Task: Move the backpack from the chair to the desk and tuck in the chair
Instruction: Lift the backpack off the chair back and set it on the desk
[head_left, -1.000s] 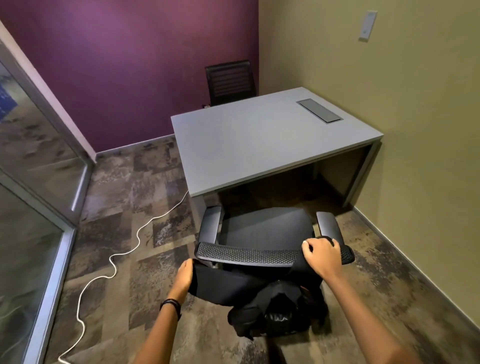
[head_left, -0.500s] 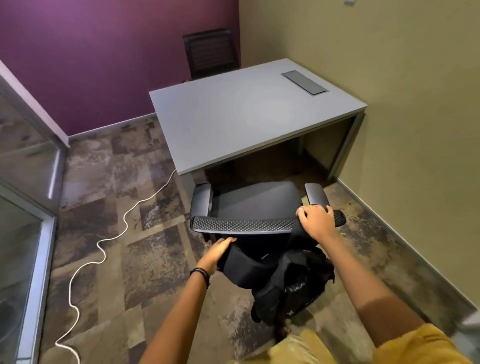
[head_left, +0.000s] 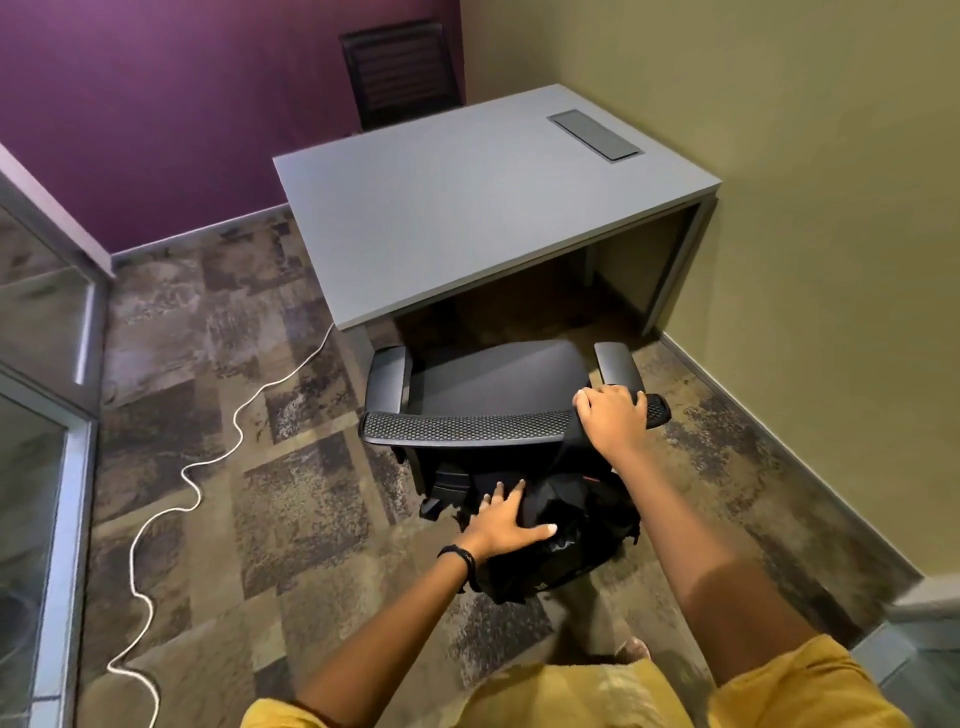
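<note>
small office, grey worktop (head_left: 467, 218) bare. backpack (head_left: 550, 540) hangs behind the chair (head_left: 498, 395). left hand (head_left: 501, 519) lies spread on it; right hand (head_left: 610, 418) grips the backrest's top.

just 1 head-worn wide-angle view, looking forward and steeply down from standing height, chair (head_left: 498, 395) close below, grey surface (head_left: 467, 208) a bit beyond, purple wall (head_left: 182, 104) at the far end, edges bowed by the lens

Backpack (head_left: 550, 540) behind chair (head_left: 498, 384), before desk (head_left: 483, 208).
</note>
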